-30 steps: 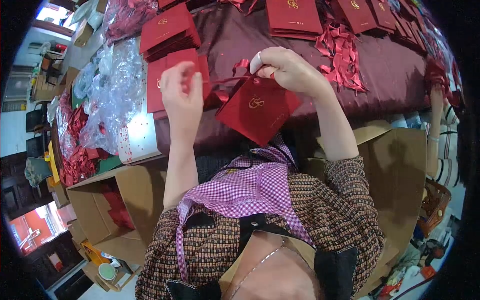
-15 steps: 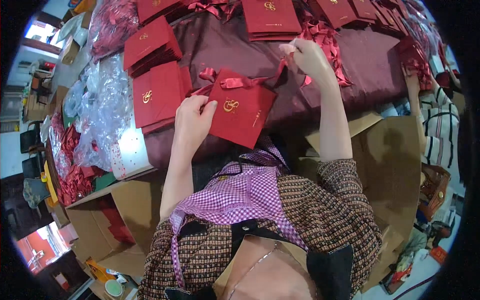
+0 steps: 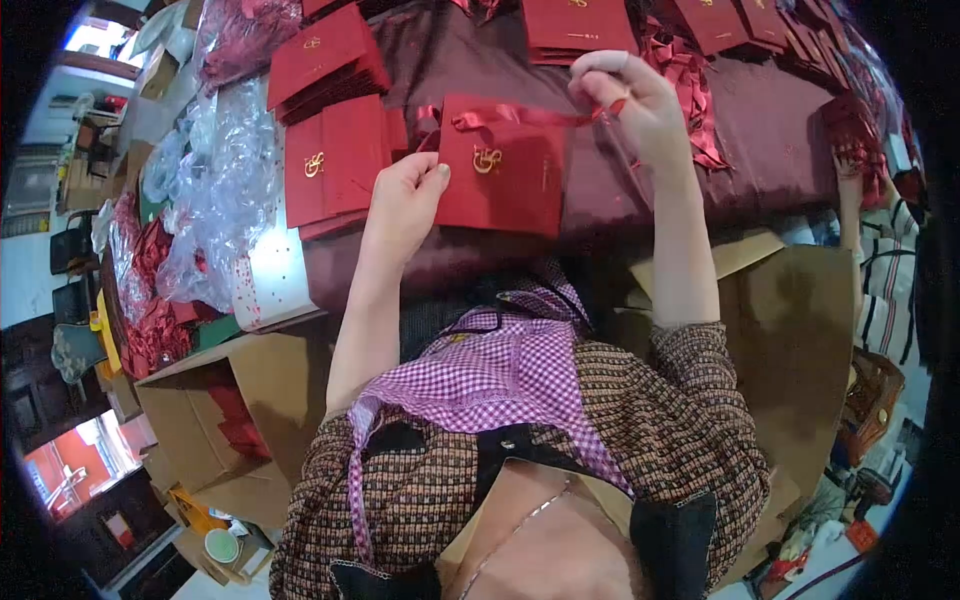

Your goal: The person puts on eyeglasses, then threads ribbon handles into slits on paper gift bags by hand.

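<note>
A flat red paper gift bag with a gold emblem hangs over the near edge of the cloth-covered table. My left hand pinches its left edge between thumb and fingers. A shiny red ribbon runs across the bag's upper part. Its right end is drawn out to my right hand, whose fingers are closed on it above the table. Just left of my left hand lies a stack of similar red bags. Beyond my right hand is another stack of bags, and a bundle of loose red ribbons lies to its right.
Crumpled clear plastic covers the table's left part. Open cardboard boxes stand below the edge, one at the left and one at the right. At the far right, another person's hand touches red bags.
The bag has turned more upright and shifted slightly right and away from me. My right hand has moved up and right with the ribbon, which is now straighter. My left hand still grips the bag.
</note>
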`<state>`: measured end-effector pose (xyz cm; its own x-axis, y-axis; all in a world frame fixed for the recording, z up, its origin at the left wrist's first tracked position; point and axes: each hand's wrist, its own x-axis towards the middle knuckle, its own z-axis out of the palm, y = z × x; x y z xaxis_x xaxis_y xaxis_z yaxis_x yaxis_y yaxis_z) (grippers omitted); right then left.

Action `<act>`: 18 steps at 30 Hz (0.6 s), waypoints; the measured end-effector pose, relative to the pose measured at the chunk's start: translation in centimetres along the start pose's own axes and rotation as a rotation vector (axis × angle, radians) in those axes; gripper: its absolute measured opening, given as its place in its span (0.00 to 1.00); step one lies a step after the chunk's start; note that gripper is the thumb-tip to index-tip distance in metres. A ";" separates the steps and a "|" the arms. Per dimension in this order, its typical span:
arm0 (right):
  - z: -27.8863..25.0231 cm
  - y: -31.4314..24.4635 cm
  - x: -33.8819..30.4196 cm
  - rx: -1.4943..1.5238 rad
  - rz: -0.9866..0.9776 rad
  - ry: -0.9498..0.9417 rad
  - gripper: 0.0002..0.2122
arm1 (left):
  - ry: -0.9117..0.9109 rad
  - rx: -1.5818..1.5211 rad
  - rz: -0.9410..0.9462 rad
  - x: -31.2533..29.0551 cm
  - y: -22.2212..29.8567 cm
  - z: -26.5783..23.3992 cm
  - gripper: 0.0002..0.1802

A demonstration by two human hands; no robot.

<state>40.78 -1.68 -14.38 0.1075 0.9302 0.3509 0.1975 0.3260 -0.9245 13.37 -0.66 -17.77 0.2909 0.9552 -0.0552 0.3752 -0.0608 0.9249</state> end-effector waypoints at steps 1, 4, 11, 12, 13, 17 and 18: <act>1.1 -1.4 -0.7 0.010 0.070 -0.038 0.06 | -0.023 -0.108 -0.008 0.1 -0.2 0.1 0.11; 3.8 -1.6 -2.4 0.058 -0.023 -0.374 0.08 | -0.073 -0.228 -0.032 0.1 -0.1 0.3 0.15; 7.7 1.2 -5.0 -0.147 -0.083 -0.259 0.06 | -0.107 -0.242 -0.060 -0.7 1.4 -0.3 0.16; 7.9 1.2 -5.1 -0.146 -0.082 -0.261 0.06 | -0.106 -0.243 -0.062 -0.6 1.2 -0.4 0.16; 8.0 1.0 -5.2 -0.176 -0.084 -0.243 0.06 | -0.116 -0.239 -0.054 -0.6 1.0 -0.5 0.15; 8.2 1.2 -5.5 -0.245 -0.096 -0.207 0.06 | -0.126 -0.237 -0.059 -0.6 0.9 -0.5 0.14; 8.2 1.1 -5.5 -0.244 -0.095 -0.207 0.06 | -0.126 -0.235 -0.060 -0.7 1.1 -0.5 0.14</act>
<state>32.38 -5.02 -18.53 -0.1177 0.9204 0.3729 0.4273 0.3859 -0.8176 13.13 -1.24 -16.55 0.3872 0.9104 -0.1456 0.1846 0.0782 0.9797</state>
